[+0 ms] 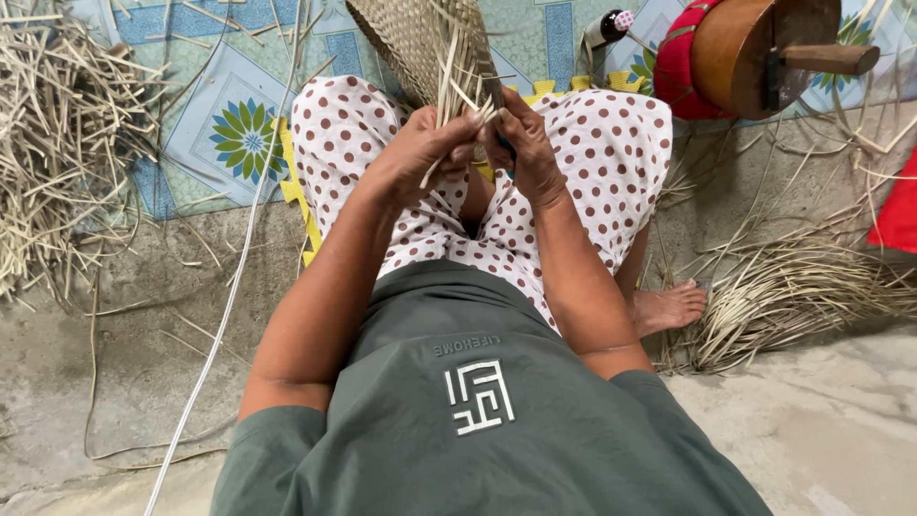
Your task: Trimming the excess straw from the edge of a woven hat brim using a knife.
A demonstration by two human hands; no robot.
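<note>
Hands, left hand (420, 153) and right hand (523, 153), grip stiff pale reed strips (455, 81)

Both hands, left hand (420, 153) and right hand (523, 153), grip pale straw strips (449, 81) above the lap.

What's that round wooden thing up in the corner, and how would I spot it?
Look past the person's polka-dot knees to the patterned mat's top right corner. There a brown wooden disc leans against a red cushion-like object. Unlike the pale straw all around, it is smooth, dark and has a wooden handle.
</note>
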